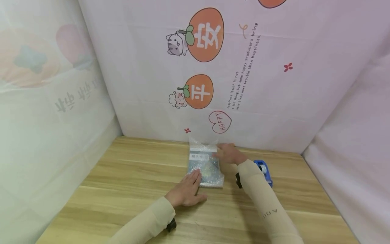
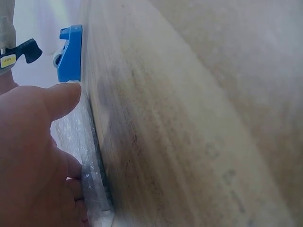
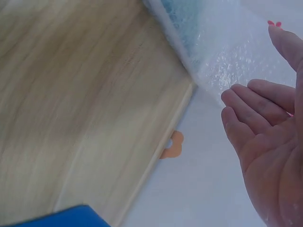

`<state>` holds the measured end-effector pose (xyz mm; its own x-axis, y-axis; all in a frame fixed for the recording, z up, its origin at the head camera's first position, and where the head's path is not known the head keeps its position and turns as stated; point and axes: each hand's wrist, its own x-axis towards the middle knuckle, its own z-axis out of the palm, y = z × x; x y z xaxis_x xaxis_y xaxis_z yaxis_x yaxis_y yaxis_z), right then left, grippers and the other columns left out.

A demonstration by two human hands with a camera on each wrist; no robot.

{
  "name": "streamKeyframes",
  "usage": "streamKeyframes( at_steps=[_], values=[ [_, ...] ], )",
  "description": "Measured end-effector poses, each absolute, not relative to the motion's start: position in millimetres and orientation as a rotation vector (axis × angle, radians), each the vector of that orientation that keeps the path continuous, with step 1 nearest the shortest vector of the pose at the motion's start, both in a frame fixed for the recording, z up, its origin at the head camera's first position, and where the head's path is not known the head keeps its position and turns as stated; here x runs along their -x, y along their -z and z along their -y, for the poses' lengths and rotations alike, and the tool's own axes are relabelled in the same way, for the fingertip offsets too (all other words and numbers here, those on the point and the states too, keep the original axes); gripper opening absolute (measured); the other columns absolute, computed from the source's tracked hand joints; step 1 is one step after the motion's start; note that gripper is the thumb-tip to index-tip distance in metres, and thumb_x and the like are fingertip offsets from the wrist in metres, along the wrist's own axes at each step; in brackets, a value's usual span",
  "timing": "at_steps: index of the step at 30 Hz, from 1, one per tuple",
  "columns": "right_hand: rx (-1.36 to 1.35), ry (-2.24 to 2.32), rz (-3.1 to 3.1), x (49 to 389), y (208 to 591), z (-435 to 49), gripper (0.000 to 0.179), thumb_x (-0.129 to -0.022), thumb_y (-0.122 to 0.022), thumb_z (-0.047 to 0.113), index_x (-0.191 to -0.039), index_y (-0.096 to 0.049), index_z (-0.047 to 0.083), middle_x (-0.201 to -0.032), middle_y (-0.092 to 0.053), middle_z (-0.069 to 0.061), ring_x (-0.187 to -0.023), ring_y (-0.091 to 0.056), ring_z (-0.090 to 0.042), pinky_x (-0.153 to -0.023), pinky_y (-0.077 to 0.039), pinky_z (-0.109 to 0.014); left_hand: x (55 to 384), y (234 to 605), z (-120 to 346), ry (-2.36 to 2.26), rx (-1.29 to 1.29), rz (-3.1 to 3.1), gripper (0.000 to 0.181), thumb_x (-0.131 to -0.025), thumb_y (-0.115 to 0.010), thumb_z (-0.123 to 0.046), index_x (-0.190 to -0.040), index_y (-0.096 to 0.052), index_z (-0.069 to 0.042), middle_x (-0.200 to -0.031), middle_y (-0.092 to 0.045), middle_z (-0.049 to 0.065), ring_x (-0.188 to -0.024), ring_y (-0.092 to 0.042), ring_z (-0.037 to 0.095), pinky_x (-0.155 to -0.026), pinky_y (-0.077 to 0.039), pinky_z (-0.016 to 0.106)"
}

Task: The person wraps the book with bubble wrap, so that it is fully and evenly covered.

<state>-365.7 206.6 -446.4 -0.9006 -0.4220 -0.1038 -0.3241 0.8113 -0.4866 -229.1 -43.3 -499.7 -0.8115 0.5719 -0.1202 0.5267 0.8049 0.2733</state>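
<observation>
A flat, book-like blue item in clear bubble wrap lies on the wooden table, with white lettering strips showing through. Its far end of loose wrap reaches past the table's back edge. My left hand rests on the near left part of the package with its fingers extended; the left wrist view has the thumb raised above the wrap. At the far right corner is my right hand. In the right wrist view its fingers are spread loosely, fingertips right at the bubble wrap flap, gripping nothing.
A blue tape dispenser with a clear roll stands right of the package, partly behind the right forearm. White printed cloth hangs along the back and both sides of the wooden table.
</observation>
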Motion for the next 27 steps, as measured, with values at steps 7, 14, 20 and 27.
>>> streamKeyframes(
  at_steps=[7, 14, 20, 27],
  values=[
    [0.584, 0.829, -2.852, 386, 452, -212, 0.072, -0.105, -0.065, 0.036, -0.155, -0.042, -0.011, -0.158, -0.049, -0.032, -0.147, -0.047, -0.049, -0.125, -0.037, -0.060, 233, 500, 44, -0.347, -0.866, -2.811, 0.093, -0.106, -0.048, -0.061, -0.167, -0.020, 0.003, -0.178, -0.011, 0.019, -0.166, -0.015, 0.033, -0.136, -0.020, 0.047],
    [0.491, 0.994, -2.829, 404, 471, -220, 0.072, -0.105, -0.064, 0.034, -0.156, -0.040, -0.010, -0.159, -0.047, -0.031, -0.146, -0.049, -0.049, -0.125, -0.038, -0.060, 232, 498, 45, -0.319, -0.872, -2.802, 0.093, -0.106, -0.047, -0.063, -0.167, -0.020, 0.002, -0.178, -0.011, 0.018, -0.166, -0.015, 0.032, -0.136, -0.019, 0.045],
    [0.309, 1.190, -2.734, 409, 493, -225, 0.070, -0.106, -0.064, 0.036, -0.160, -0.039, -0.002, -0.163, -0.045, -0.026, -0.148, -0.047, -0.045, -0.126, -0.036, -0.059, 232, 502, 47, -0.335, -0.891, -2.793, 0.094, -0.105, -0.048, -0.063, -0.167, -0.021, 0.003, -0.178, -0.012, 0.019, -0.166, -0.016, 0.032, -0.136, -0.019, 0.045],
    [0.153, 1.584, -2.464, 412, 509, -222, 0.074, -0.106, -0.065, 0.030, -0.165, -0.030, 0.003, -0.169, -0.038, -0.020, -0.156, -0.039, -0.039, -0.131, -0.031, -0.053, 234, 504, 47, -0.337, -0.904, -2.793, 0.095, -0.105, -0.047, -0.064, -0.166, -0.021, 0.003, -0.178, -0.012, 0.019, -0.166, -0.016, 0.032, -0.136, -0.019, 0.046]
  ],
)
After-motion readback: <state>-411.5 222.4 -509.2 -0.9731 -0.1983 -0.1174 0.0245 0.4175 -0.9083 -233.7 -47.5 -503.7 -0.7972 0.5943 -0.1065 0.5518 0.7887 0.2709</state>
